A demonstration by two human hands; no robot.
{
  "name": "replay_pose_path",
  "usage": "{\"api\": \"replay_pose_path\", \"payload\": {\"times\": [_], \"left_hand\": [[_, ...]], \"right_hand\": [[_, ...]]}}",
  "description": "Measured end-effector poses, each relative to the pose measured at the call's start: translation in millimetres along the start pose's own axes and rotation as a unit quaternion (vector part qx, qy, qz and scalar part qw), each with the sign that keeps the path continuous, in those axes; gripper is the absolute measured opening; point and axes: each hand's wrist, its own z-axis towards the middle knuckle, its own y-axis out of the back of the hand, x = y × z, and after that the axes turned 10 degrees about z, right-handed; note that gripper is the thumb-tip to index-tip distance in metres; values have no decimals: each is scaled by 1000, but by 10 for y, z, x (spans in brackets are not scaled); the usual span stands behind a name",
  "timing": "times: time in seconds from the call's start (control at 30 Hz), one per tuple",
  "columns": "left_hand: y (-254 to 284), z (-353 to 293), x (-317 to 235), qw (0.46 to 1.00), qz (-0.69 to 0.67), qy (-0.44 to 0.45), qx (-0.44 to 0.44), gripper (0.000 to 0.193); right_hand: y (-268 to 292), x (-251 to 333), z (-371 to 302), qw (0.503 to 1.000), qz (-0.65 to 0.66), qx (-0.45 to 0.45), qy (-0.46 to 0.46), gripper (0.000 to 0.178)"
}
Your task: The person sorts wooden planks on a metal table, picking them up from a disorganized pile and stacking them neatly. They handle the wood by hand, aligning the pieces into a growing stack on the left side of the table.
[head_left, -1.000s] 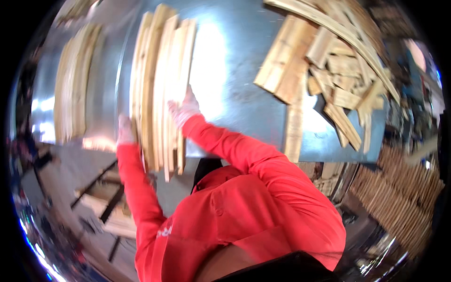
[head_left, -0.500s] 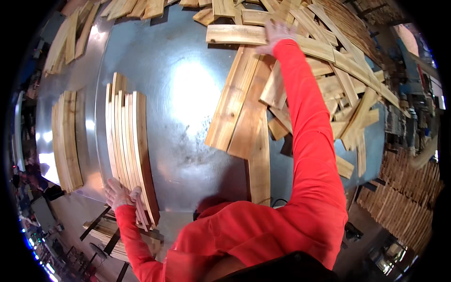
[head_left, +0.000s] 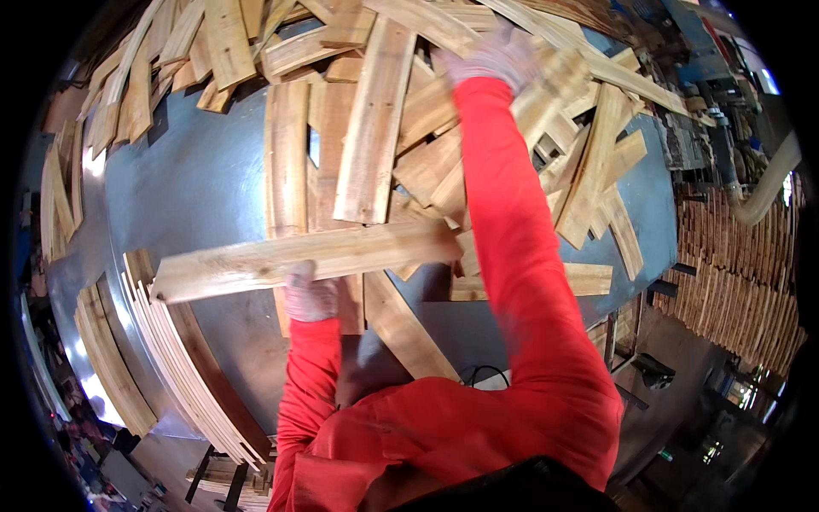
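Partly hidden left hand (head_left: 312, 298), plank (head_left: 367, 253), blurred right hand (head_left: 496, 63)

Woodworking workshop. Loose boards (head_left: 375, 128) litter a metal-topped table (head_left: 188, 188); stacked wood strips (head_left: 734, 299) and a pale hose (head_left: 772, 183) show at right.

Beyond the right edge of the desk (head_left: 196, 188) were a stack of wooden strips (head_left: 738, 294) and a pale bent pipe (head_left: 775, 183); a black cable (head_left: 485, 368) looped near the front edge

metal table (head_left: 196, 179): loose boards (head_left: 373, 128) heaped across far side, two board stacks (head_left: 183, 367) at left.
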Motion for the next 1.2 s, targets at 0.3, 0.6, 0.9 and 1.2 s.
{"api": "replay_pose_path", "payload": {"times": [0.3, 0.6, 0.9, 1.2], "left_hand": [[825, 66, -1262, 956, 275, -99, 0, 37], [-349, -45, -663, 384, 902, 142, -138, 114], [-8, -4, -680, 530, 829, 134, -121, 115], [1344, -327, -963, 826, 563, 28, -29, 51]], "right_hand": [[447, -923, -48, 978, -100, 69, -171, 101], [179, -918, 612, 965, -204, 158, 43, 116], [246, -1520, -243, 938, 194, 288, -12, 100], [-159, -53, -2270, 444, 638, 593, -211, 52]]}}
